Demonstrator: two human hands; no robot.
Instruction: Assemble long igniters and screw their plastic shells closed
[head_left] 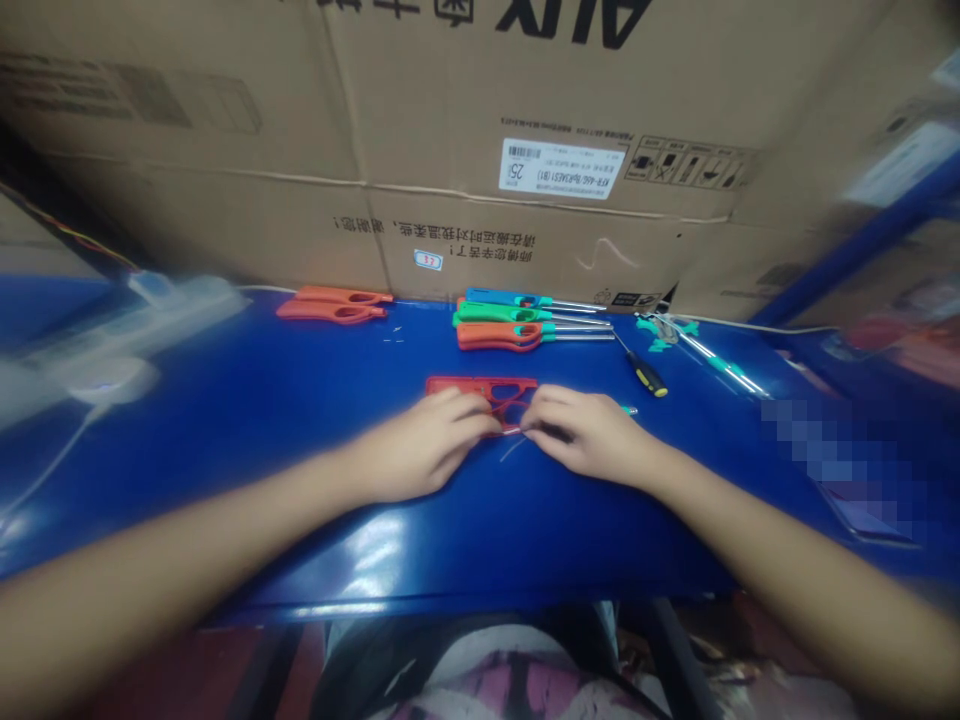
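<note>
A red lighter casing [484, 384] lies on the blue table in front of me, with its trigger loop partly covered by my fingers. My left hand [431, 440] closes its thumb and fingers on the near edge of a red casing piece. Close beside it, my right hand [589, 432] is pinched at the right end of the red parts; what sits between its fingertips is too small to make out. A thin pale strand [513, 449] shows just below the fingertips. Past the right hand pokes a small green and metal tip [631, 411].
Blue, green and orange lighters [499, 336] with metal tubes lie behind the hands. Orange casings [330, 312] are at back left, a screwdriver [646, 376] and metal tubes [724, 366] at right. A power strip [180, 325] stands left; cardboard [420, 150] walls the back.
</note>
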